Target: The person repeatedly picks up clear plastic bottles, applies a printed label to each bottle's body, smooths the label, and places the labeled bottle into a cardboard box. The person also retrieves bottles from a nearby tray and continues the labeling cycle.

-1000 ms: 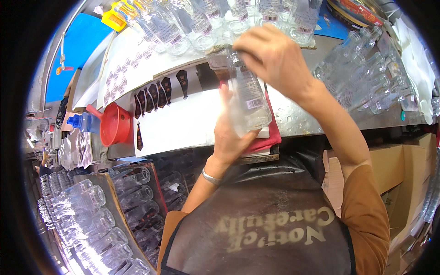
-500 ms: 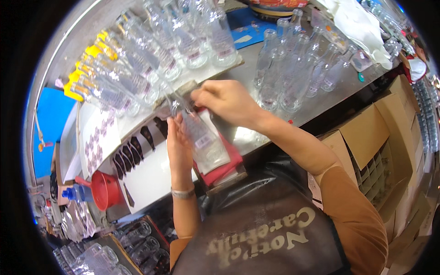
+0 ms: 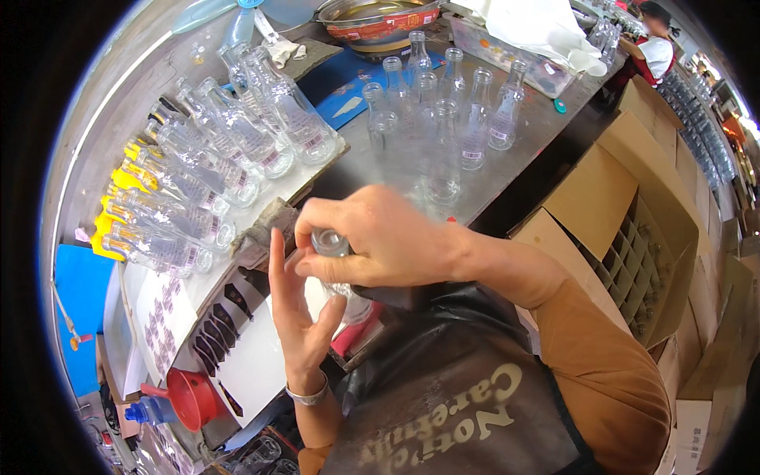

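A clear glass bottle (image 3: 358, 307) stands with its mouth turned up toward me, just above the bench's front edge. Around its neck, the fingers of my right hand (image 3: 392, 237) are closed. My left hand (image 3: 299, 321) is beside the bottle with fingers stretched and thumb apart; the thumb is near the glass, and I cannot tell whether it touches. Part of the bottle's body is hidden behind the hands. A red cloth (image 3: 355, 336) shows below it. Dark narrow labels (image 3: 214, 336) and a sheet of printed labels (image 3: 165, 313) lie to the left.
Several clear bottles (image 3: 261, 142) lean in rows on a board at the left; others (image 3: 475, 127) stand on the metal bench. Behind are a basin (image 3: 380, 24) and a plastic box (image 3: 518, 59). A divided carton (image 3: 641, 261) is at right, a red scoop (image 3: 194, 400) lower left, a person (image 3: 653, 47) far right.
The bottle has gone from slanting across my left hand to mouth-up. My right hand has closed around its neck, and my left fingers have come away from its body. The view has shifted.
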